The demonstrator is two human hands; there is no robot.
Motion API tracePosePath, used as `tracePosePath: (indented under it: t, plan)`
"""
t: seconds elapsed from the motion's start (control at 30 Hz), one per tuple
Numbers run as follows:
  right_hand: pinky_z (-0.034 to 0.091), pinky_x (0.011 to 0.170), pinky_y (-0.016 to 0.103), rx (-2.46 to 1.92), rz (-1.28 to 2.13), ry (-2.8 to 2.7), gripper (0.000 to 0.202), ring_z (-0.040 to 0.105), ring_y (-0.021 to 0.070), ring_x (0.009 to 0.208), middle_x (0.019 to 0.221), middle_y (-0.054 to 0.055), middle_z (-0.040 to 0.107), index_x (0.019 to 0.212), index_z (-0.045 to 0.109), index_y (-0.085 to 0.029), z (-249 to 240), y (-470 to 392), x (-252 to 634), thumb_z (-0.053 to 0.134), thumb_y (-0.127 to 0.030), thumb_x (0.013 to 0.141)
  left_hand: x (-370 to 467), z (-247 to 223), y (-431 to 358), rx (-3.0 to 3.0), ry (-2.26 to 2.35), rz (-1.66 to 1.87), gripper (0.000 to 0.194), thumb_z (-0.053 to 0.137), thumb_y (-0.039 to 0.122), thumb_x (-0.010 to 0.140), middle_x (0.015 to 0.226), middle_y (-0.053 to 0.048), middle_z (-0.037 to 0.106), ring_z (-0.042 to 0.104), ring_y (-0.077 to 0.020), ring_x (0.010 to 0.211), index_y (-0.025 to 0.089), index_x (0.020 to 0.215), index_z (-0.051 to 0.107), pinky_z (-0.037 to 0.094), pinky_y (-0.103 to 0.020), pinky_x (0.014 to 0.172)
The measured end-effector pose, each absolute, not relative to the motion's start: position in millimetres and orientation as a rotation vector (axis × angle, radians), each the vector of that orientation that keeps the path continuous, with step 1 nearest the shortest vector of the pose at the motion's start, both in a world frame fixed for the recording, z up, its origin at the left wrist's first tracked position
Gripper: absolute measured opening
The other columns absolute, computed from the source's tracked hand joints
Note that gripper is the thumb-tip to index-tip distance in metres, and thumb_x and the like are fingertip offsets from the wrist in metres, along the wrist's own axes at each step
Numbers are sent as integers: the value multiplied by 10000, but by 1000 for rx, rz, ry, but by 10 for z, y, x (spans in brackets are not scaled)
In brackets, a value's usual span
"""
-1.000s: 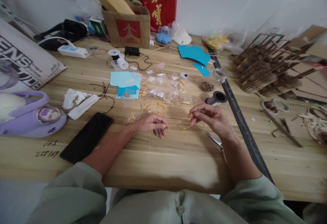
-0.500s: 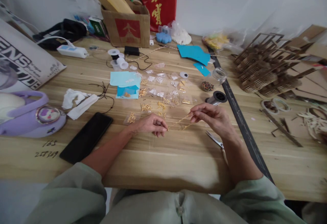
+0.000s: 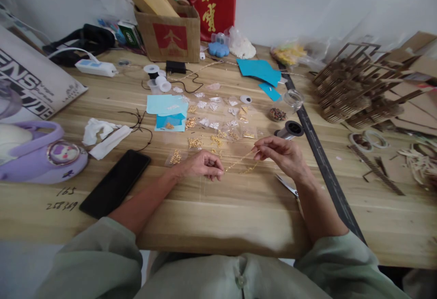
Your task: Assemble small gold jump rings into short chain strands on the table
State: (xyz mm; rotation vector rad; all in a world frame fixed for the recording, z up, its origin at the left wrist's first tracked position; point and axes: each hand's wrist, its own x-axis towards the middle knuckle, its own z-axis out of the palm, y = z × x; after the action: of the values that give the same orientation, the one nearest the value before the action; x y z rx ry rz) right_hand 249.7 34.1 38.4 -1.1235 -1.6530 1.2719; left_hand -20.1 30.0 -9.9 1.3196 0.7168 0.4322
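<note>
A thin gold chain stretches between my two hands just above the wooden table. My left hand pinches its lower end between thumb and forefinger. Higher up on the right, the thumb and fingers of my right hand close on the other end, with a loose length hanging below. A fine clear thread shows under my left hand. Beyond the hands lie small bags of gold beads and silver pieces. Scissors rest on the table by my right forearm, which partly covers their handles.
At the left are a black phone, crumpled tissue and a purple kettle-like thing. A wire spool stands behind my right hand. Wooden baskets are stacked at the right, past a black strip. A cardboard box stands at the back.
Both hands stay almost where they were, still holding the chain. The span between them looks slightly straighter, and my left fingers have shifted a little.
</note>
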Motion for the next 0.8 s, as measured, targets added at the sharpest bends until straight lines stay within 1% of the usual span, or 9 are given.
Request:
tracePosePath:
  t: [0.33,0.5,0.63,0.8]
  plan:
    - [539,599,254,-1151,1274,-1642,263,678,145,650,755,33,684,914,666,-162,314,385,2506,681,-396,794,-194,-28,280,1301,682,503,373,766,443,666,630,-40,689,630,-95,543,97,734,644,506,-186,536]
    - [549,604,264,-1158,1266,-1644,293,677,149,648,761,35,689,911,663,-162,319,381,2498,676,-428,789,-196,48,261,1313,673,523,332,712,417,739,638,-46,691,626,-93,543,93,713,645,513,-188,542]
    - [552,594,259,-1167,1258,-1640,274,681,152,648,750,36,692,913,663,-163,323,387,2517,679,-409,793,-208,84,255,1308,678,518,327,657,405,798,665,-62,697,625,-97,552,88,719,645,517,-201,558]
    - [551,583,249,-1159,1262,-1623,254,686,150,649,770,37,694,905,667,-165,347,388,2539,685,-392,794,-224,54,263,1291,661,548,317,624,389,832,707,-75,703,630,-103,575,82,753,638,516,-213,575]
